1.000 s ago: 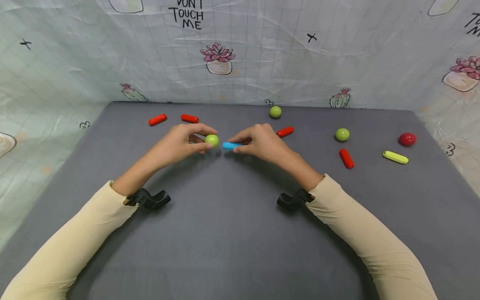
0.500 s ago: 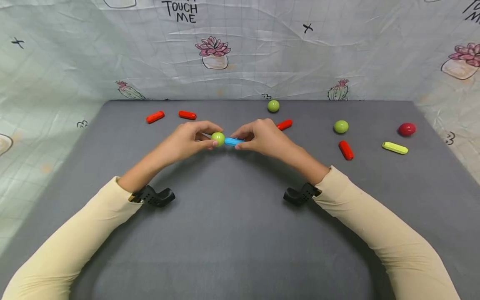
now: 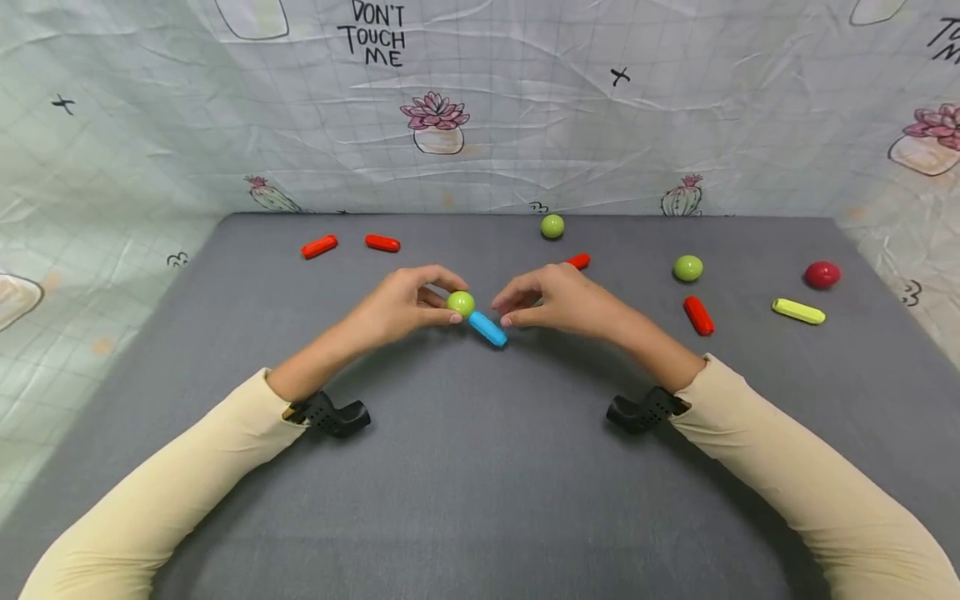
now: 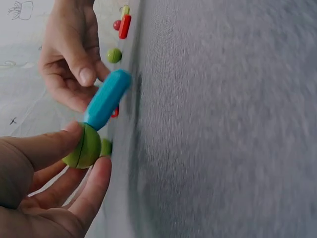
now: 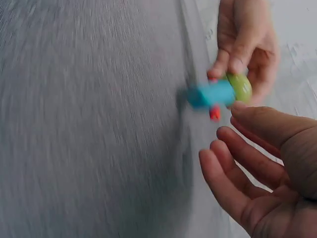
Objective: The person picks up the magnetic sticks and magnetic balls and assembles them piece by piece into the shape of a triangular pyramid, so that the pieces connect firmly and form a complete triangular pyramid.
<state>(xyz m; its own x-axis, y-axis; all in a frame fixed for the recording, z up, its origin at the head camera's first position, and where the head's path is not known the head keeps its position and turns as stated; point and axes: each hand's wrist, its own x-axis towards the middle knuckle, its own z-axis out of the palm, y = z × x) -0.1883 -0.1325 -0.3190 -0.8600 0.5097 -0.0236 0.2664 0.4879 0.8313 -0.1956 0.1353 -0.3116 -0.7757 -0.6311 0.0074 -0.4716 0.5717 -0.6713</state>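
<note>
My left hand (image 3: 401, 307) pinches a green ball (image 3: 461, 304) between thumb and fingers. A blue faceted stick (image 3: 488, 329) extends from that ball, its end meeting the ball's surface. In the left wrist view the stick (image 4: 107, 99) slants up and to the right, and a dark line crosses the ball (image 4: 85, 146). My right hand (image 3: 570, 300) is just right of the stick, with fingers bent loosely and nothing between them. In the right wrist view a gap separates thumb from fingers on the right hand (image 5: 262, 168), and the stick (image 5: 212, 94) looks blurred.
On the grey table (image 3: 480, 467) lie red sticks at the back left (image 3: 319, 247), behind my right hand (image 3: 578, 261) and at the right (image 3: 699, 316). Loose green balls (image 3: 552, 226), a red ball (image 3: 822, 275) and a yellow stick (image 3: 798, 312) lie farther back and right.
The blue stick came against the green ball, and my right hand let go of it. It now juts from the ball, tilted toward the front right. Both hands shifted right.
</note>
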